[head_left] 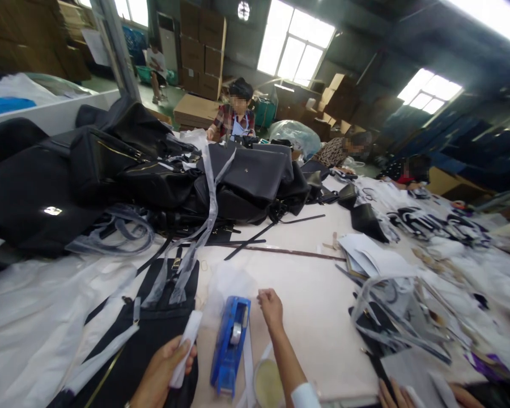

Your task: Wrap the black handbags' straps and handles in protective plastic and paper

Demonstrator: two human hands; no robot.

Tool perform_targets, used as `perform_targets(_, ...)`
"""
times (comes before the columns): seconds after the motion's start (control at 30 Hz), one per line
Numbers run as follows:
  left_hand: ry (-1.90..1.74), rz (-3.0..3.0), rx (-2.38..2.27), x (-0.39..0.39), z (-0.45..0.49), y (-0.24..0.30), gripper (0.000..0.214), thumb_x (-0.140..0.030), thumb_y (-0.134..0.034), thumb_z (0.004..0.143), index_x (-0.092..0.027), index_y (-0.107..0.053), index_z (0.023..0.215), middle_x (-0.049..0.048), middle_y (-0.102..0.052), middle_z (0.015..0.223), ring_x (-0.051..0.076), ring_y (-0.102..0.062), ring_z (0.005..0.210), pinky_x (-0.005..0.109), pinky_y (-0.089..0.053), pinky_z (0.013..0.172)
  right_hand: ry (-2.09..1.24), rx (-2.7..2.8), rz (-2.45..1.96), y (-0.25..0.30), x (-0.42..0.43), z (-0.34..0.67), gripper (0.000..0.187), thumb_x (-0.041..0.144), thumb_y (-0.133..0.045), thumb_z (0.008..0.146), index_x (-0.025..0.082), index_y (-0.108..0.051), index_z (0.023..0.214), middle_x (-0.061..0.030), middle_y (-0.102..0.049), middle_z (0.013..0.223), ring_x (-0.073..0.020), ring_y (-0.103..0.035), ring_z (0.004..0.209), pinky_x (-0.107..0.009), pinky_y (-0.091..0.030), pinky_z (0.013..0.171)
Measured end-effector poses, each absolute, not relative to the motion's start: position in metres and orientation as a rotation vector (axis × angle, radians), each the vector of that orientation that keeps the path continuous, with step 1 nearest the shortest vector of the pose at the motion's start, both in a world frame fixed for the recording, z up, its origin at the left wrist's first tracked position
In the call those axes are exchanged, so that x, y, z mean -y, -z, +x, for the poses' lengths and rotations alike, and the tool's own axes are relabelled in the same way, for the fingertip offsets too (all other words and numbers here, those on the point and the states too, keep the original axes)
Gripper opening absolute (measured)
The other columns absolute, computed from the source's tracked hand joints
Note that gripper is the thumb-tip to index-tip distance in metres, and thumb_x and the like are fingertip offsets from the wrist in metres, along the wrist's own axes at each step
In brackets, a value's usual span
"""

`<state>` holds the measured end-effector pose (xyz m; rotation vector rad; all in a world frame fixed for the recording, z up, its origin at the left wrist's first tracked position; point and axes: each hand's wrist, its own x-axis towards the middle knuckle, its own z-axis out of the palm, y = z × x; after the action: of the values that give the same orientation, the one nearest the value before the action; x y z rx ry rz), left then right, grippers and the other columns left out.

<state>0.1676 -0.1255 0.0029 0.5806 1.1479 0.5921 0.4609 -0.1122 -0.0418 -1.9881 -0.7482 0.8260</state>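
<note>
My left hand point(164, 368) is closed around a white folded strip point(187, 345), perhaps paper or foam, holding it tilted above a black bag point(153, 328). The bag lies flat on the table, with gold zips and straps partly wrapped in clear plastic and white material. A blue tape dispenser point(232, 345) with a roll of tape stands between my hands. To its right, my right hand point(272, 306) is raised with thumb and fingertips pressed together; whatever they pinch is too small to make out. Behind the dispenser lies a thin translucent white sheet point(229, 283).
A round yellowish roll point(268, 382) lies beside my right forearm. Black bags point(246, 170) are heaped across the far side. At lower right, another person's hands point(397, 394) touch grey-white sheet material. Plastic-wrapped straps point(391, 317) and papers point(369, 255) lie at right. Several people sit beyond.
</note>
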Motion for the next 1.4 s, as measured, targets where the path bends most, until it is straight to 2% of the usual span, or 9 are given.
perform_targets(0.13, -0.562, 0.581, -1.164, 0.125, 0.17, -0.004, 0.032, -0.043, -0.071, 0.074, -0.012, -0.065, 0.079, 0.0037, -0.065, 0.071, 0.01, -0.054, 0.057, 0.018, -0.044, 0.052, -1.004, 0.741, -2.009, 0.04, 0.196, 0.424, 0.042, 0.056, -0.054, 0.079, 0.02, -0.054, 0.059, 0.0024, -0.057, 0.05, -0.0131, -0.049, 0.045, -0.023, -0.037, 0.047)
perform_targets(0.3, -0.525, 0.578, -1.165, 0.124, 0.17, -0.004, 0.032, -0.041, -0.071, 0.074, -0.011, -0.066, 0.081, 0.0031, -0.065, 0.07, 0.009, -0.054, 0.056, 0.018, -0.043, 0.052, -1.088, 0.782, -1.928, 0.028, 0.268, 0.357, 0.033, 0.05, -0.053, 0.084, 0.019, -0.065, 0.083, -0.0011, -0.066, 0.075, -0.0173, -0.06, 0.071, -0.025, -0.043, 0.063)
perform_targets(0.4, -0.527, 0.594, -1.138, 0.124, 0.168, -0.002, 0.031, -0.04, -0.071, 0.075, -0.01, -0.067, 0.082, 0.0031, -0.065, 0.07, 0.009, -0.054, 0.056, 0.017, -0.044, 0.053, -1.028, 0.674, -1.912, 0.026, 0.271, 0.336, 0.034, 0.05, -0.057, 0.082, 0.02, -0.067, 0.093, -0.0037, -0.069, 0.087, -0.0196, -0.061, 0.079, -0.027, -0.046, 0.07)
perform_targets(0.67, -0.56, 0.536, -1.088, 0.125, 0.159, -0.008, 0.029, -0.037, -0.077, 0.067, -0.011, -0.067, 0.076, 0.0034, -0.065, 0.066, 0.01, -0.056, 0.053, 0.019, -0.046, 0.051, -0.886, 0.461, -1.913, 0.023, 0.254, 0.318, 0.041, 0.06, -0.063, 0.069, 0.019, -0.064, 0.069, 0.0008, -0.059, 0.059, -0.016, -0.054, 0.056, -0.023, -0.04, 0.048)
perform_targets(0.8, -0.566, 0.508, -1.086, 0.124, 0.156, -0.012, 0.028, -0.034, -0.079, 0.063, -0.011, -0.066, 0.073, 0.0033, -0.065, 0.062, 0.011, -0.058, 0.05, 0.021, -0.046, 0.048, -0.886, 0.425, -1.898, 0.014, 0.266, 0.307, 0.041, 0.06, -0.064, 0.07, 0.019, -0.06, 0.067, 0.0032, -0.054, 0.055, -0.0126, -0.049, 0.05, -0.022, -0.035, 0.045)
perform_targets(0.93, -0.569, 0.505, -1.038, 0.123, 0.154, -0.008, 0.028, -0.033, -0.078, 0.065, -0.01, -0.066, 0.075, 0.004, -0.066, 0.065, 0.01, -0.057, 0.051, 0.02, -0.046, 0.049, -1.066, 0.211, -1.732, 0.015, 0.28, 0.295, 0.045, 0.06, -0.067, 0.067, 0.018, -0.055, 0.067, 0.0042, -0.053, 0.055, -0.0079, -0.042, 0.043, -0.019, -0.03, 0.04)
perform_targets(1.1, -0.551, 0.512, -0.974, 0.123, 0.151, -0.001, 0.026, -0.032, -0.075, 0.071, -0.01, -0.065, 0.078, 0.0036, -0.065, 0.067, 0.008, -0.056, 0.052, 0.017, -0.045, 0.048, -1.233, -0.189, -1.438, 0.022, 0.288, 0.286, 0.043, 0.045, -0.081, 0.057, 0.017, -0.052, 0.069, 0.0063, -0.053, 0.056, -0.004, -0.042, 0.043, -0.016, -0.031, 0.042)
perform_targets(1.23, -0.568, 0.492, -0.963, 0.123, 0.15, 0.002, 0.021, -0.027, -0.074, 0.072, -0.01, -0.065, 0.079, 0.0043, -0.066, 0.069, 0.008, -0.057, 0.052, 0.017, -0.048, 0.049, -1.303, -0.284, -1.314, 0.024, 0.291, 0.286, 0.039, 0.034, -0.083, 0.055, 0.016, -0.055, 0.074, 0.0058, -0.054, 0.057, -0.0048, -0.046, 0.044, -0.016, -0.035, 0.044)
perform_targets(1.4, -0.58, 0.468, -0.966, 0.123, 0.15, 0.002, 0.018, -0.023, -0.074, 0.073, -0.01, -0.065, 0.082, 0.0048, -0.067, 0.07, 0.009, -0.059, 0.055, 0.019, -0.051, 0.053, -1.341, -0.254, -1.31, 0.032, 0.291, 0.291, 0.037, 0.033, -0.081, 0.058, 0.017, -0.055, 0.078, 0.0063, -0.054, 0.058, -0.0046, -0.046, 0.044, -0.016, -0.036, 0.045)
